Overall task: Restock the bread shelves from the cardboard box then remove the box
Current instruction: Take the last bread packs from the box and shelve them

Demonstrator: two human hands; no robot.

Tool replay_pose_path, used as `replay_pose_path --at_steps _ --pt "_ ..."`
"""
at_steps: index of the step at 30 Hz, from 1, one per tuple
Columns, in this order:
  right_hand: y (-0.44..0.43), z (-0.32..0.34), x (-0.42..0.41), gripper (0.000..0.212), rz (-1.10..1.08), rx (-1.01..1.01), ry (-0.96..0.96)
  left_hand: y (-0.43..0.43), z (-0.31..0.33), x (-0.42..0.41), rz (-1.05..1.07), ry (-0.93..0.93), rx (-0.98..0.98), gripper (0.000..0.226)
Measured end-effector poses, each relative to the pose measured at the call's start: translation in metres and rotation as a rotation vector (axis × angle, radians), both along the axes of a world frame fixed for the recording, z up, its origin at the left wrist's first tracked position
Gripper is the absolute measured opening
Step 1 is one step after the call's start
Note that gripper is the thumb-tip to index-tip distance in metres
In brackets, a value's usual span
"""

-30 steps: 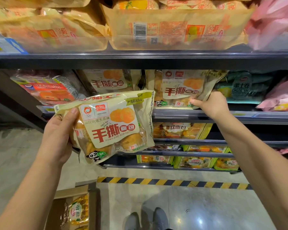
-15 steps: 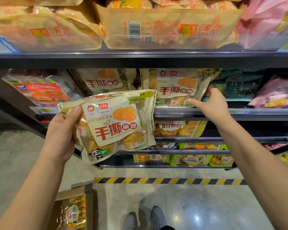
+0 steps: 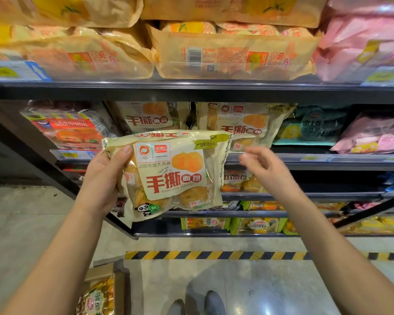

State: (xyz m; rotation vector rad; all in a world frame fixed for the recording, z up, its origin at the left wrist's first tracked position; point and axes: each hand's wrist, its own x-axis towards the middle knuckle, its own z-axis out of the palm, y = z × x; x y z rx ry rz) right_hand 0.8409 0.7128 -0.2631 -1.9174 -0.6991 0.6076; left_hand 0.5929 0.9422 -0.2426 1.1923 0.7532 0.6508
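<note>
Head view. Grips one bread bag (image 3: 175,176) by its left edge with the left hand (image 3: 102,178), thumb laid across the front, fingers curled behind. Held in the air in front of the middle shelf (image 3: 305,159), printed face to the camera, top seam up, tilted a little with the right side higher. Near square, the slightly longer side running left to right.

Right hand (image 3: 266,169) just beside the bag's upper right corner, blurred, fingers loosely spread and lightly bent, holding nothing. Cannot tell whether a fingertip touches the wrapper.

On the bag in large red characters: 手撕面包. Above that, a ring logo and a small red brand patch. At the lower left, a panda drawing.

Behind it on the middle shelf, two matching bags (image 3: 243,123) standing upright with the same red 手撕面包. To their right, one green bag (image 3: 314,128) marked 瑞士卷.

Down on the floor at the lower left, one open cardboard box (image 3: 120,289) with one golden wrapped bag (image 3: 98,296) showing inside. Beside it, two shoes (image 3: 200,303) and one yellow-black striped tape (image 3: 214,255).
</note>
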Motion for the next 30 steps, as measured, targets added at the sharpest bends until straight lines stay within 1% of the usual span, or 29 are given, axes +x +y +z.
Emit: replay_pose_path --at_steps 1,2,3,4,5,6,9,11,13,15,17,19,21,23,25,26,28,30 --pt "0.004 0.004 -0.012 0.046 0.097 -0.006 0.087 0.000 0.003 -0.001 -0.009 -0.002 -0.002 0.041" --pt "0.009 0.006 -0.024 0.053 0.183 -0.029 0.152 0.000 0.005 -0.001 -0.020 -0.002 -0.004 0.042" --pt "0.014 0.007 -0.034 0.066 0.246 -0.047 0.183 0.000 0.008 -0.002 -0.032 -0.004 -0.006 0.044" --pt "0.020 0.006 -0.044 0.079 0.274 -0.057 0.184 0.001 0.011 -0.003 -0.042 -0.003 -0.004 0.047" --pt "0.027 0.007 -0.054 0.086 0.267 -0.043 0.171 0.001 0.014 -0.004 -0.046 0.005 -0.002 0.051" --pt "0.033 0.008 -0.062 0.087 0.239 -0.011 0.142 0.003 0.016 -0.006 -0.041 0.021 0.006 0.054" --pt "0.050 0.017 -0.077 0.069 0.096 0.108 0.108 0.009 0.026 -0.016 -0.054 0.116 0.139 0.067" --pt "0.057 0.023 -0.081 0.065 0.039 0.149 0.122 0.016 0.031 -0.027 -0.114 0.182 0.239 0.082" --pt "0.064 0.028 -0.084 0.063 0.003 0.180 0.099 0.022 0.033 -0.037 -0.202 0.277 0.357 0.087" --pt "0.071 0.034 -0.088 0.058 -0.030 0.196 0.039 0.026 0.030 -0.041 -0.221 0.376 0.486 0.081" --pt "0.081 0.038 -0.093 0.054 -0.046 0.219 -0.005 0.029 0.024 -0.039 -0.164 0.409 0.586 0.061" --pt "0.091 0.041 -0.095 0.048 -0.045 0.234 -0.042 0.035 0.016 -0.033 -0.048 0.431 0.729 0.047" --pt "0.102 0.043 -0.096 0.039 -0.059 0.225 -0.139 0.041 0.011 -0.025 0.078 0.470 0.808 0.045" --pt "0.112 0.041 -0.093 0.029 -0.081 0.197 -0.305 0.044 0.007 -0.018 0.145 0.486 0.789 0.052" --pt "0.122 0.036 -0.089 0.025 -0.108 0.153 -0.411 0.045 0.006 -0.012 0.164 0.463 0.750 0.052" --pt "0.126 0.032 -0.087 0.021 -0.126 0.138 -0.428 0.045 0.005 -0.009 0.166 0.444 0.728 0.050" --pt "0.131 0.026 -0.086 0.015 -0.170 0.141 -0.403 0.044 0.001 -0.003 0.180 0.395 0.667 0.048" --pt "0.135 0.019 -0.085 0.015 -0.211 0.156 -0.352 0.044 -0.004 0.002 0.189 0.342 0.578 0.049"
